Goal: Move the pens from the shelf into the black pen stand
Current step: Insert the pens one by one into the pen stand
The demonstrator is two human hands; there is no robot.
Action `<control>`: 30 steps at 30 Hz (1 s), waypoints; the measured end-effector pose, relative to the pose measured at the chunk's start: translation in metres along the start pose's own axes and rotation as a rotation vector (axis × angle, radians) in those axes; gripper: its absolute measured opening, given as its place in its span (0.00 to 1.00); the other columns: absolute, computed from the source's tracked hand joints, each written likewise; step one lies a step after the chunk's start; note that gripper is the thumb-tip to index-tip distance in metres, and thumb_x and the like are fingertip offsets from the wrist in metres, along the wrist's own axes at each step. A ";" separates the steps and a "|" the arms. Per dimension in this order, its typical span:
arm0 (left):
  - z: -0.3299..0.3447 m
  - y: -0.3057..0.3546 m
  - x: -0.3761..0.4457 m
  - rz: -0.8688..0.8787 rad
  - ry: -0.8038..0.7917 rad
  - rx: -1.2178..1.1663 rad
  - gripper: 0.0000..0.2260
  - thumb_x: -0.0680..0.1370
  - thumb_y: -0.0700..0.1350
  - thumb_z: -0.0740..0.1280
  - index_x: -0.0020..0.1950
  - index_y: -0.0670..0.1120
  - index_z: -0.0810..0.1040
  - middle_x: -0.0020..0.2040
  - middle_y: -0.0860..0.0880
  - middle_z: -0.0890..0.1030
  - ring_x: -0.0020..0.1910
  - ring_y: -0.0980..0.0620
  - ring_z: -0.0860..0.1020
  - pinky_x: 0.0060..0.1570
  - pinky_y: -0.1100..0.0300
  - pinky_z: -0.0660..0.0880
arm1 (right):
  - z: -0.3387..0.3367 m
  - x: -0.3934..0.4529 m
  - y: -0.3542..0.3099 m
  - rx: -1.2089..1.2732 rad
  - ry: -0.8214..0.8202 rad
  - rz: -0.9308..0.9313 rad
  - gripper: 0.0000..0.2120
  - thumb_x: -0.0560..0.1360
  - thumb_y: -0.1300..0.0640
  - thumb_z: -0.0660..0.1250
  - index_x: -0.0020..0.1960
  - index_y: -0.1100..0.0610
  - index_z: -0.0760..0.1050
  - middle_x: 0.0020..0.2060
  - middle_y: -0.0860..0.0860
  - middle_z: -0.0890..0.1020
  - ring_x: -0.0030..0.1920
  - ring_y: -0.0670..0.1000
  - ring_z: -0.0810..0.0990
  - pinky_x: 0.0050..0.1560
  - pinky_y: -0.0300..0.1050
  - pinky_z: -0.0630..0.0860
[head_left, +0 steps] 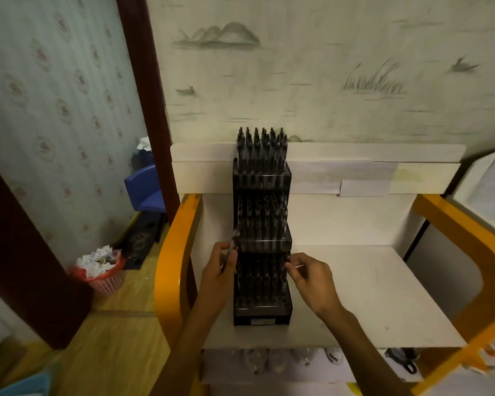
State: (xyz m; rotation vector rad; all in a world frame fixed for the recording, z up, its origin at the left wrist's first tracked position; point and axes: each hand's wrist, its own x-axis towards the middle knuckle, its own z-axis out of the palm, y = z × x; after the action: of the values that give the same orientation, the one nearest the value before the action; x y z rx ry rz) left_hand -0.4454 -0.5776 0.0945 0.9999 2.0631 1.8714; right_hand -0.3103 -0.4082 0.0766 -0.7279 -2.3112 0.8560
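A tall black pen stand (pixel 262 312) with three stepped tiers stands on the white shelf (pixel 369 295). Dark pens fill its tiers, and the top row (pixel 261 144) sticks up against the wall. My left hand (pixel 219 270) is at the stand's left side and pinches a dark pen (pixel 235 238) that points up beside the middle tier. My right hand (pixel 309 277) is at the stand's right side, fingers curled, pinching a thin pale stick-like thing (pixel 299 265) next to the lowest tier's pens.
Orange curved side rails (pixel 172 252) frame the shelf left and right. A lower shelf holds bagged items (pixel 269 360). On the wooden floor to the left stand a pink waste basket (pixel 103 274) full of paper and a blue chair (pixel 146 187).
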 end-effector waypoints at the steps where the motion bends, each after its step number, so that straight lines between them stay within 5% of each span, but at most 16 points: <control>1: 0.000 0.001 -0.001 0.001 0.003 0.002 0.05 0.84 0.47 0.58 0.56 0.50 0.73 0.31 0.57 0.75 0.27 0.61 0.70 0.27 0.67 0.67 | 0.001 -0.001 0.002 -0.008 -0.008 0.004 0.05 0.79 0.53 0.67 0.45 0.46 0.74 0.35 0.43 0.81 0.37 0.40 0.79 0.37 0.27 0.69; 7: -0.001 -0.006 -0.001 -0.084 0.018 0.021 0.01 0.83 0.45 0.61 0.53 0.49 0.72 0.38 0.51 0.75 0.32 0.60 0.72 0.32 0.67 0.70 | 0.002 -0.002 0.003 -0.045 -0.020 0.011 0.05 0.79 0.54 0.66 0.45 0.47 0.75 0.38 0.45 0.83 0.39 0.43 0.81 0.38 0.26 0.69; 17: 0.002 0.001 -0.005 -0.024 -0.024 0.020 0.06 0.84 0.45 0.59 0.57 0.45 0.73 0.36 0.53 0.74 0.29 0.64 0.72 0.29 0.71 0.68 | 0.009 -0.002 0.005 -0.145 -0.112 0.029 0.05 0.79 0.55 0.67 0.49 0.55 0.81 0.40 0.49 0.84 0.40 0.47 0.82 0.46 0.41 0.77; 26: -0.001 -0.009 -0.006 -0.079 -0.038 0.003 0.04 0.83 0.44 0.60 0.53 0.46 0.74 0.39 0.51 0.75 0.34 0.64 0.74 0.36 0.69 0.72 | 0.015 -0.012 0.011 -0.179 -0.159 0.055 0.06 0.79 0.57 0.67 0.49 0.55 0.83 0.35 0.46 0.82 0.32 0.42 0.76 0.35 0.25 0.67; 30: -0.001 -0.011 -0.006 -0.080 -0.058 -0.013 0.03 0.83 0.43 0.62 0.52 0.49 0.74 0.39 0.51 0.76 0.34 0.62 0.75 0.34 0.67 0.72 | 0.010 -0.010 0.007 -0.201 -0.156 0.072 0.08 0.77 0.54 0.70 0.53 0.57 0.83 0.40 0.51 0.85 0.40 0.48 0.82 0.44 0.37 0.75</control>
State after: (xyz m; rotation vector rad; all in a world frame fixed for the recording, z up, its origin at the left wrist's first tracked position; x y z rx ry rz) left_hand -0.4453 -0.5820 0.0825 0.9430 2.0248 1.7936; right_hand -0.3083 -0.4140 0.0617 -0.8614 -2.5504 0.7414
